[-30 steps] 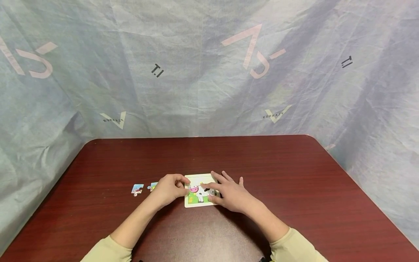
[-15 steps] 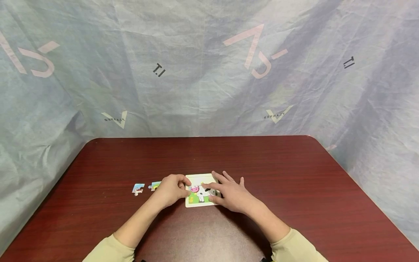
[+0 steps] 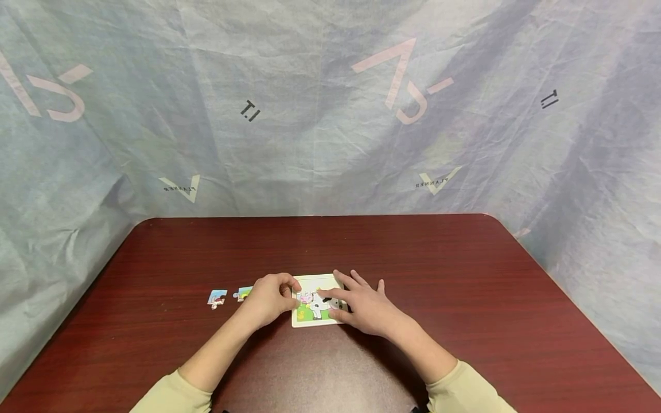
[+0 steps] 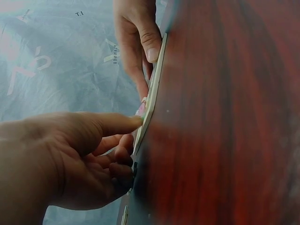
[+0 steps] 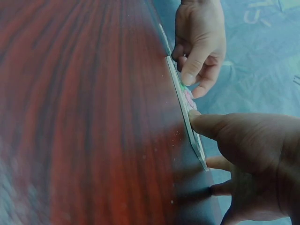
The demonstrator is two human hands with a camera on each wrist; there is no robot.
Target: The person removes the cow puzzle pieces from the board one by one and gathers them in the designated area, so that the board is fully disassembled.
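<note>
A square cow jigsaw puzzle (image 3: 317, 314) with a cream border frame lies flat on the table in the head view. At its left side my left hand (image 3: 267, 298) has thumb and bent index finger set apart on a puzzle piece (image 3: 307, 298) bearing the cow's pink face. In the right wrist view the pink piece (image 5: 189, 97) shows beside those fingertips. My right hand (image 3: 365, 304) rests spread over the puzzle's right side, its index fingertip near the cow's head and its thumb on the lower right. The palm and fingers hide part of the right border.
Two loose jigsaw pieces lie left of the puzzle: one piece (image 3: 217, 297) farther out, another piece (image 3: 242, 293) partly behind my left hand. The dark red wooden table (image 3: 413, 246) has rounded far corners. A grey printed cloth (image 3: 310, 143) hangs behind it.
Both hands keep nearly the same places. The pink cow-face piece looks paler now than half a second ago.
</note>
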